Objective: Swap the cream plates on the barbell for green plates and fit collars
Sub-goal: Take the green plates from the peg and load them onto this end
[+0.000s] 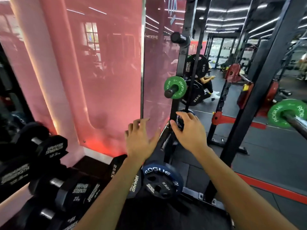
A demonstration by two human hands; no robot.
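A green plate (175, 87) hangs on a storage peg of the black rack upright (182, 63). Another green plate (287, 115) sits on the barbell sleeve (297, 122) at the right edge. My right hand (189, 130) curls its fingers and thumb round a small dark Rogue plate (179, 122) on a lower peg of the upright. My left hand (141, 140) hovers beside it with spread fingers, holding nothing. No cream plate or collar is visible.
Black plates (197, 67) hang higher on the rack. A blue Rogue plate (159, 171) and a black 10 kg plate (158, 186) lean near the floor. Dumbbells (69, 191) fill a rack at lower left. A pink mirrored wall (99, 72) stands ahead. A seated person (208, 85) is behind the rack.
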